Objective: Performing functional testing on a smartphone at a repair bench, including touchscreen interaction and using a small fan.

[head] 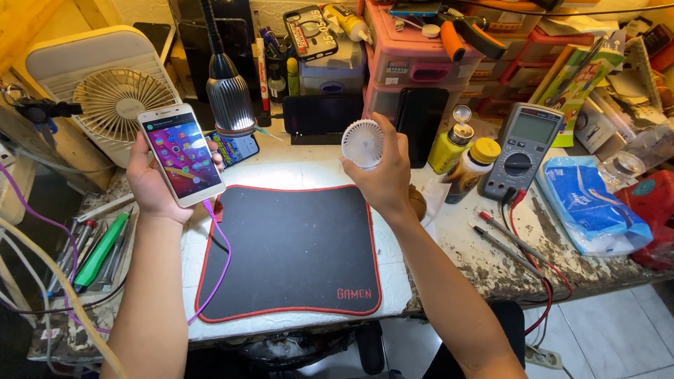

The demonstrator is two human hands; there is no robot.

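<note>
You are at the checking stage, I judge: above the black red-edged rectangular work mat [291, 253], your left hand [151, 186] grips a white smartphone [181, 154], its screen lit and a purple cable [223, 260] plugged in. Your right hand [382, 179], raised with bent wrist, closes on a small white round fan [363, 143]. The next move calls for steady grips.

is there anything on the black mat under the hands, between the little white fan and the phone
Nothing visible. The left hand holds the phone and the right hand holds the small white fan, both above the black mat, whose surface is bare apart from the purple cable crossing its left edge.
</note>
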